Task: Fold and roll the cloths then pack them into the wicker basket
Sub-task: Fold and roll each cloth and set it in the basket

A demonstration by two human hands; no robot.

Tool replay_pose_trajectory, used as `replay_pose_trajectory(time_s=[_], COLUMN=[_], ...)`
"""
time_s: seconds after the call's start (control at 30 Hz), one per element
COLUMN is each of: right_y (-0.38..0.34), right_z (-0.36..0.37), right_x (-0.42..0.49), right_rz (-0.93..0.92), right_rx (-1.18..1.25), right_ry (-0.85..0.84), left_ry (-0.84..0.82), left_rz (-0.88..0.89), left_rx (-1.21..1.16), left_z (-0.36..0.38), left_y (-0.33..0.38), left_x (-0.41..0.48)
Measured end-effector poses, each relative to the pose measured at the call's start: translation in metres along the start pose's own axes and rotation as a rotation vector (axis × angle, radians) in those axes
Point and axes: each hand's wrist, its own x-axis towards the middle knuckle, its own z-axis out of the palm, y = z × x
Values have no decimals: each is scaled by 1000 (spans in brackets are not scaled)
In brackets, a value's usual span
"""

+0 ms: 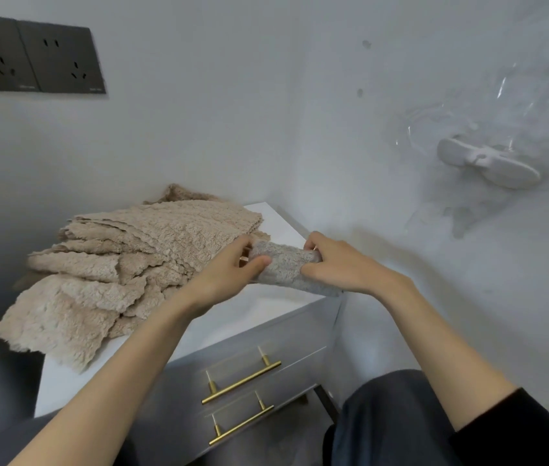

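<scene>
Your left hand (pixel 229 267) and right hand (pixel 333 264) grip the rolled grey cloth (pixel 283 264), fingers (pixel 313 242) curled round its ends, just right of the beige pile (pixel 125 264) on the counter (pixel 266 307). The pile lies unrolled and no basket shows, so I judge most remains.

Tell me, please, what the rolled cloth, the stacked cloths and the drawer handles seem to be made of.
The rolled cloth looks like grey fleecy microfibre or terry, going by its nubbly matte pile. The stacked cloths look the same fabric in beige, with wavy edges. The drawer handles appear to be brass-coloured metal, given their golden sheen.
</scene>
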Motion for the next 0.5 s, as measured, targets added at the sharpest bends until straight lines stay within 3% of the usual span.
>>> replay_pose_trajectory(time_s=[0.2, 0.5], right_y=[-7, 33], right_z=[-31, -29], right_x=[-57, -162], right_rz=[-38, 4], right_rx=[244, 523], right_ry=[-35, 115], left_ry=[-15, -269], left_rz=[117, 145], left_rx=[-11, -99], left_z=[8, 66], left_y=[51, 107], left_x=[-11, -46])
